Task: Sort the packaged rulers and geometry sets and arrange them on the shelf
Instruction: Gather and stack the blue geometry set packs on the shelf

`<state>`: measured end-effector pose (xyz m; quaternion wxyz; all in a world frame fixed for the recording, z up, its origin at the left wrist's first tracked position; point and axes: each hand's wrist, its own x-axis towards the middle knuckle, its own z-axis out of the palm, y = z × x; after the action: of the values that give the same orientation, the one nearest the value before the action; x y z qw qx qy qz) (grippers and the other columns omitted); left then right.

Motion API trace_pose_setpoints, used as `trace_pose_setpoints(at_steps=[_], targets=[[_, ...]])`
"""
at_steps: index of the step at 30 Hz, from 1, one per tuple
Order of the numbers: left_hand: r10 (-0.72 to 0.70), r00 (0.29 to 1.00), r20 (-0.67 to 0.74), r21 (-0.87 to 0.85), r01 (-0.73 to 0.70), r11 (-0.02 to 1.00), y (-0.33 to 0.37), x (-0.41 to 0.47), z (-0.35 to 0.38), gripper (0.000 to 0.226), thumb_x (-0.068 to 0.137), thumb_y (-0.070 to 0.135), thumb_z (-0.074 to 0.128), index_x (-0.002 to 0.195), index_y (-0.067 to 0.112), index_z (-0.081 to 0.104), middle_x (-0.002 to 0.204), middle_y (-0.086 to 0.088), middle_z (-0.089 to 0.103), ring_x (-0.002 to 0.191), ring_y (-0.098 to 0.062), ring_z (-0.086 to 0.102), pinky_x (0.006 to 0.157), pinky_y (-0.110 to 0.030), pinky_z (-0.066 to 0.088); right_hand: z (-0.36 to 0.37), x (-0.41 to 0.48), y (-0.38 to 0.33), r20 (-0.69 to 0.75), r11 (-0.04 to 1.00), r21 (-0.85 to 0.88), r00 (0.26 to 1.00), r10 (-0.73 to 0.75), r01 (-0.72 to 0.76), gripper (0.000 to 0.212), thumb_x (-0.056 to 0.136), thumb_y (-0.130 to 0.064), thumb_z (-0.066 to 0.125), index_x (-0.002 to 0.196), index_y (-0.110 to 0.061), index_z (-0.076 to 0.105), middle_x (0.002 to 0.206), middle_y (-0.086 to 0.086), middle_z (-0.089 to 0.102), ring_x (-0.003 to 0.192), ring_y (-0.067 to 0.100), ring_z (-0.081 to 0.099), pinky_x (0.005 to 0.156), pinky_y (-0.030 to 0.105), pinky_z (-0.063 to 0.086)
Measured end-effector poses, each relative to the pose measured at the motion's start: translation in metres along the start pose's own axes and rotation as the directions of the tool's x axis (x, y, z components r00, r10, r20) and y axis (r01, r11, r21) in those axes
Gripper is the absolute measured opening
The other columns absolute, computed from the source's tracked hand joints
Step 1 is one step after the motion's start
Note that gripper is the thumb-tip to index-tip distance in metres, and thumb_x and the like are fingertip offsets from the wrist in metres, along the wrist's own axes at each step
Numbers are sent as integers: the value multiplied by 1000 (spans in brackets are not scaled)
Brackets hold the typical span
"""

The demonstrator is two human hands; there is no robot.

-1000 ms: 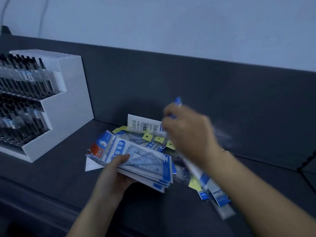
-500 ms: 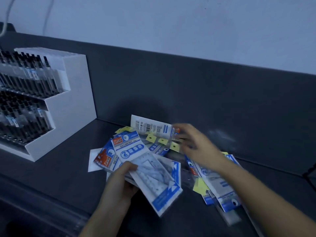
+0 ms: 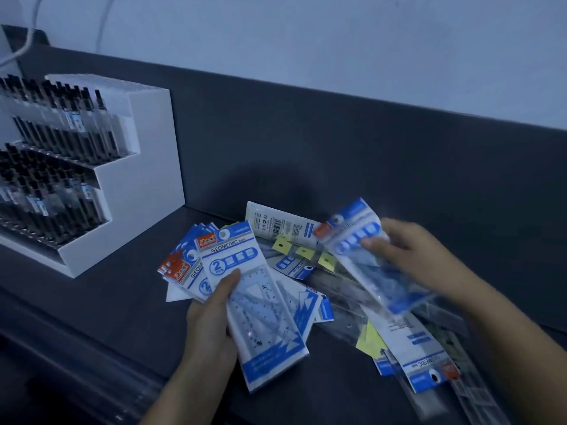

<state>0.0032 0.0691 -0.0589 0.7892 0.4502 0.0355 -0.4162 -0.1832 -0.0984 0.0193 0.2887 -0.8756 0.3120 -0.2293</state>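
Head camera, looking down at a dark shelf (image 3: 101, 305): I see the left hand (image 3: 211, 320) gripping a fanned stack of geometry sets (image 3: 254, 302). Its thumb is pressed across the top blue-and-white card and its fingers are wrapped beneath. The stack is held over the shelf, just left of the loose heap. The right hand (image 3: 414, 259) is clamped on a single pack (image 3: 359, 250), fingers curled over its right edge. The pack is lifted above the heap and tilted, and motion blur hides the finer detail of that grip.

Between and beneath the two hands lies the pile (image 3: 294, 265) of unsorted packs, overlapping at all angles. It holds long rulers (image 3: 343, 297) in clear sleeves with yellow tags. A white barcode pack (image 3: 276, 223) lies face down near the back panel (image 3: 337, 142), and an upside-down pack (image 3: 420, 360) sits at the lower right.

To the left, well apart from the pile, stands a white stepped rack (image 3: 138, 191) filled with rows of dark pens (image 3: 61, 124). A pale wall (image 3: 306, 41) rises above the panel.
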Motion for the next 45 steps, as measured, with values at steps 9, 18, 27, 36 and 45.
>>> trace_pose_setpoints(at_steps=[9, 18, 27, 36, 45], targets=[[19, 912, 410, 56, -46, 997, 7, -15, 28, 53, 89, 53, 38, 96, 15, 74, 101, -13, 73, 90, -25, 71, 77, -39, 57, 114, 1, -39, 186, 840, 498, 973, 136, -213, 54, 79, -17, 73, 119, -28, 39, 107, -13, 49, 90, -3, 54, 69, 6, 44], [161, 848, 505, 659, -499, 563, 33, 4, 16, 55, 74, 73, 37, 84, 29, 68, 89, 13, 68, 83, 9, 63, 67, -14, 45, 88, 2, -27, 316, 511, 751, 907, 279, -419, 29, 67, -14, 73, 93, -1, 69, 86, 15, 74, 68, 21, 71, 60, 28, 57], [48, 908, 417, 859, -377, -346, 44, 24, -24, 47, 71, 53, 71, 110, 33, 52, 112, 9, 59, 103, -12, 53, 87, -26, 43, 54, -3, -2, 203, 484, 782, 895, 398, -393, 33, 77, -30, 64, 100, -6, 69, 92, 12, 74, 72, 21, 71, 64, 29, 59], [324, 288, 901, 417, -780, -467, 14, -26, 14, 30, 71, 24, 45, 93, 25, 65, 99, -3, 67, 90, -17, 62, 64, -24, 53, 83, -9, 4, 155, 395, 837, 857, 491, -378, 15, 89, -9, 58, 78, -10, 68, 69, 6, 73, 60, 19, 68, 58, 26, 55], [-252, 504, 826, 430, -853, -295, -13, -37, 19, 73, 82, 65, 50, 144, 33, 29, 154, 25, -2, 139, 6, -3, 113, -26, -2, 76, -13, 0, 391, 175, 850, 817, 423, -498, 58, 81, -59, 51, 109, -11, 69, 104, 16, 71, 97, 33, 68, 78, 40, 52]])
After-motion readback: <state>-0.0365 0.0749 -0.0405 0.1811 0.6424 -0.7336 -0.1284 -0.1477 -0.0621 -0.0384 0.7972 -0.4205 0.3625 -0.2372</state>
